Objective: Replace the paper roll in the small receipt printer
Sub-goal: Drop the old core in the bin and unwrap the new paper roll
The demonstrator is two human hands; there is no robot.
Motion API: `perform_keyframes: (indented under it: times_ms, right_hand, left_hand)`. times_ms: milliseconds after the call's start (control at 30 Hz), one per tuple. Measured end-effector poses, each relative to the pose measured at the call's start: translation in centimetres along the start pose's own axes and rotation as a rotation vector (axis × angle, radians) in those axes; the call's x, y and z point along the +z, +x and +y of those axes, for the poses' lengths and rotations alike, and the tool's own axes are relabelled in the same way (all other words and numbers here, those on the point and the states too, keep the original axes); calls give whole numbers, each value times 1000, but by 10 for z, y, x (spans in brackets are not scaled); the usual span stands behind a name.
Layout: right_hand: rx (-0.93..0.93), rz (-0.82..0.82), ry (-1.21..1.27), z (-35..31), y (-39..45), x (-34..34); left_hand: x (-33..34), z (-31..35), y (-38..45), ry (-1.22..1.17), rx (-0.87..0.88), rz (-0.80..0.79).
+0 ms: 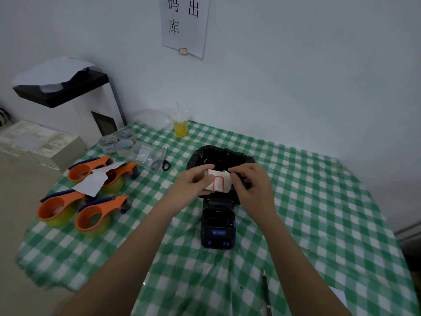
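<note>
Paper roll (215,182): white, red-bordered labels; held in the air above the open receipt printer (218,224) on the checked table (319,201). Left hand (193,182): closed around the roll body. Right hand (250,181): fingertips pinched on the loose leading edge. Recommended: edge is peeled free squarely, roll is kept steady, before seating in the bay.

One wide head-worn view looks forward and down from close above the worktop (296,201), both forearms reaching out from the bottom edge, the wall (296,76) closing the background.
</note>
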State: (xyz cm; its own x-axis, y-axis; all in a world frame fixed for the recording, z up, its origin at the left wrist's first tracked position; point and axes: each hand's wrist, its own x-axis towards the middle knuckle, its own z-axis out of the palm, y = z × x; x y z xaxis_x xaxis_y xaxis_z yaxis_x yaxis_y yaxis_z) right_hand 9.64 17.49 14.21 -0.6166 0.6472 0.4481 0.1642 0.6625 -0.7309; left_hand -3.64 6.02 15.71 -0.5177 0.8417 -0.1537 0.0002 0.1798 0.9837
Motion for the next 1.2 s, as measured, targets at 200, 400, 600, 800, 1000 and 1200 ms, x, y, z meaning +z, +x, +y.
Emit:
perform_keyframes:
  times_ms: [200, 400, 600, 800, 1000, 1200]
  right_hand:
    - [-70, -62, -169, -9, 0, 3]
    - [-29, -71, -106, -12, -1, 3]
    - [-30, -70, -133, -11, -1, 5]
    - [-82, -85, -191, -7, -4, 7]
    - [-50, -147, -133, -3, -7, 10]
    - [28, -169, 42, 1, -9, 13]
  left_hand:
    - [5, 6, -1, 47, 68, 34]
    - [5, 4, -1, 147, 95, 74]
    - [6, 4, 1, 193, 118, 76]
    - [7, 4, -1, 152, 108, 78]
    - [4, 0, -1, 142, 59, 89]
    - [-1, -10, 6, 73, 37, 106]
